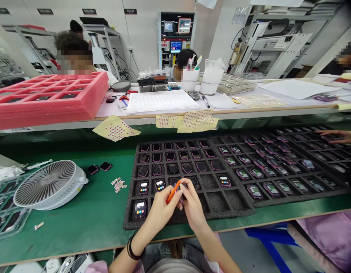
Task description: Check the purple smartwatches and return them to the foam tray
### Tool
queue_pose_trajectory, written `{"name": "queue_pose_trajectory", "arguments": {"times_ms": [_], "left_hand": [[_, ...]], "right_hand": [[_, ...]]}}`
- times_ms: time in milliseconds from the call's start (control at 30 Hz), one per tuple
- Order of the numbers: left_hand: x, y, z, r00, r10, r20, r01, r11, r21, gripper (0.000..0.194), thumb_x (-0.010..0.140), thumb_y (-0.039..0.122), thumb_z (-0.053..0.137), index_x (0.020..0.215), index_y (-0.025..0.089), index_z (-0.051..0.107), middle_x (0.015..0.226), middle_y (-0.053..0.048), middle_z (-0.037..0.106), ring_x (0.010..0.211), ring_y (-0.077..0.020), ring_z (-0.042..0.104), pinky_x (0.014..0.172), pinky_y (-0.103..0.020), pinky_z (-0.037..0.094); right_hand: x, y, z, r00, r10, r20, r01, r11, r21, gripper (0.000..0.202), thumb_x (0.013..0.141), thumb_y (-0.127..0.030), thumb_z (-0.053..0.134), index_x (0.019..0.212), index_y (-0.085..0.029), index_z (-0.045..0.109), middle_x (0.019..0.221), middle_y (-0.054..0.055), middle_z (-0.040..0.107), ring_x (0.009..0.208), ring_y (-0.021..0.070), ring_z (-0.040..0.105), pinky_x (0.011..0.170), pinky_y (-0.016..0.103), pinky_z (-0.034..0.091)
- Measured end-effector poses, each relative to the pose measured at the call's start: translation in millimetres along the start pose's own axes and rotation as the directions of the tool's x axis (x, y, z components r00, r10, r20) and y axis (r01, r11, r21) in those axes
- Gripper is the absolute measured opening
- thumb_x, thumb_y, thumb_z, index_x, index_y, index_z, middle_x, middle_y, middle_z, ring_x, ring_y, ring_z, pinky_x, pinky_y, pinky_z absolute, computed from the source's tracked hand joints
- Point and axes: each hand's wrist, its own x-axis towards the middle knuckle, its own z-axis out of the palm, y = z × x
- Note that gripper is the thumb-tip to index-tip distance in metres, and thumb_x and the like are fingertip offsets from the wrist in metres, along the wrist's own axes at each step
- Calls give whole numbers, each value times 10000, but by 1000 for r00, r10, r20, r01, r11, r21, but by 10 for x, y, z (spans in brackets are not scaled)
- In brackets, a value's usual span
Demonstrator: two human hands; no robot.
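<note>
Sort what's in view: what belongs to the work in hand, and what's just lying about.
In the work, apparently:
slim orange tool between the fingers
black foam tray
square-faced watches in it

Lying about:
round white fan
pink foam tray
small pale strips

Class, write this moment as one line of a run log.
left hand: holds orange tool | right hand: close beside | below: dark foam tray, watches | on green table: fan

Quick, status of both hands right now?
Left hand: closed on a slim orange tool.
Right hand: fingers curled in close to the left's fingertips; whether it grips anything cannot be told.
</note>
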Motion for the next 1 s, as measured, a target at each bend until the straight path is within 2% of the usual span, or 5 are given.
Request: {"name": "queue_pose_trajectory", "arguments": {"times_ms": [167, 400, 700, 833, 1000], "left_hand": [[-74, -67, -305, 980, -32, -196, 30, 999, -11, 434, 866, 578, 432, 669, 193, 413, 545, 68, 326, 474, -80, 309, 468, -203, 253], [-249, -314, -1328, 848, -94, -522, 445, 661, 604, 251, 880, 394, 431, 768, 209, 557, 580, -13, 547, 508, -178, 519, 500, -221, 300], [-270, -334, -1304, 784, -95, -613, 508, 665, 547, 385, 891, 511, 322, 1027, 202, 506, 828, -85, 681, 714, -274, 647, 593, -288, 414], [-252, -184, -968, 911, -64, -409, 258, 860, 440, 328, 905, 485, 330, 956, 213, 507, 713, -5, 591, 631, -189, 567, 597, -257, 379], [-172, -120, -395, 997, -75, 13, 73, 992, 100, 332, 906, 477, 400, 865, 181, 546, 579, 63, 373, 515, -97, 352, 506, -206, 266]], "right_hand": [[187, -253, -365, 967, -247, -56, 212, 909, -359, 264, 846, -478, 544, 975, -255, 487, 745, -38, 516, 486, 90, 439, 433, 214, 365], [553, -569, -1246, 936, -340, 94, 188, 256, -948, 195, 866, -370, 477, 919, -201, 558, 850, 55, 627, 803, 219, 566, 760, 364, 435], [458, -271, -936, 835, -391, 387, 205, -431, -879, 271, 902, -409, 489, 856, -175, 618, 859, 116, 581, 827, 280, 543, 689, 377, 411], [517, -185, -828, 884, -327, 334, 259, -253, -932, 231, 876, -401, 529, 787, -189, 555, 820, 100, 594, 810, 276, 553, 689, 377, 421], [445, -245, -610, 945, -271, 182, 300, 501, -812, 227, 848, -414, 554, 961, -223, 505, 697, -5, 575, 636, 176, 553, 593, 288, 423]]}}
